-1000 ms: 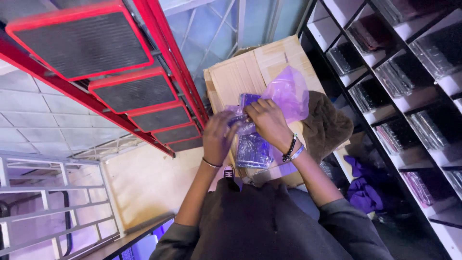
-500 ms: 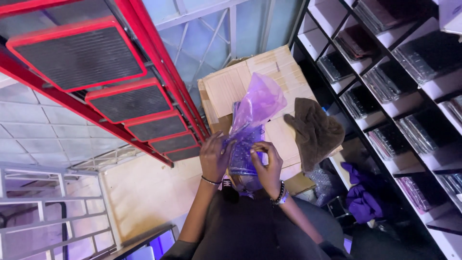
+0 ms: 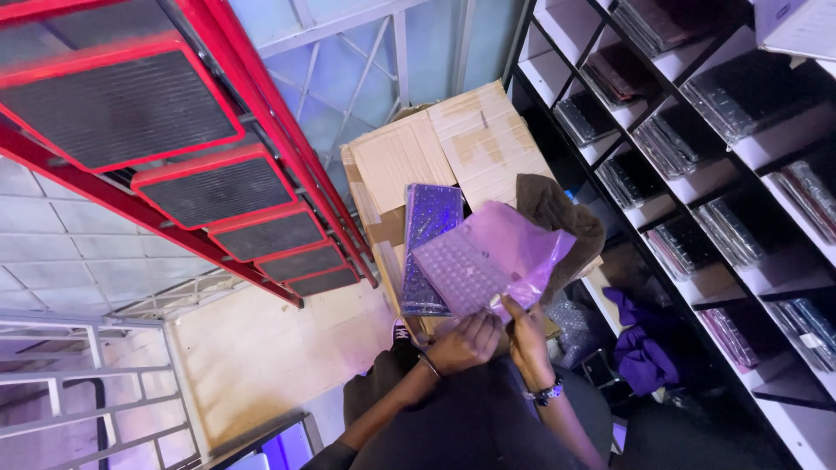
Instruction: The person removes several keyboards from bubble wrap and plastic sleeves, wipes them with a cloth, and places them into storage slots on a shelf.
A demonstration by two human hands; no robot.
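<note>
Head view, looking down. The person sits with a large cardboard box [image 3: 453, 148] in front of the knees; the box serves as the landmark for this entry.

Left hand [image 3: 466, 341]: curled, fingers closed on the near edge of a flat keyboard in a translucent purple plastic bag [image 3: 488, 257]. A thin band sits at that wrist. Right hand [image 3: 525, 335]: fingers pinching the near right corner of the same bag; a beaded bracelet is on the wrist. Both hands sit close together, just off the near end of the box.

The bagged keyboard is held above the near end of the box, tilted, with its far end lifted toward the camera and its key rows faintly visible through the plastic. The open end of the bag is loose and wrinkled on the right.

A 2nd keyboard [image 3: 428, 244], darker purple with shiny wrap, lies flat on top of the box, partly under the held one, long side running along the box length.

A brown cloth [image 3: 557, 218] lies bunched on the right edge of the box, touching the loose end of the bag.

Right of the box: a black shelving unit [image 3: 697, 157] with white compartments, holding stacks of wrapped flat parts. A purple cloth [image 3: 640, 352] lies on the floor between box and shelving. Left of the box: a red metal rack [image 3: 174, 148] with dark mesh panels.
</note>
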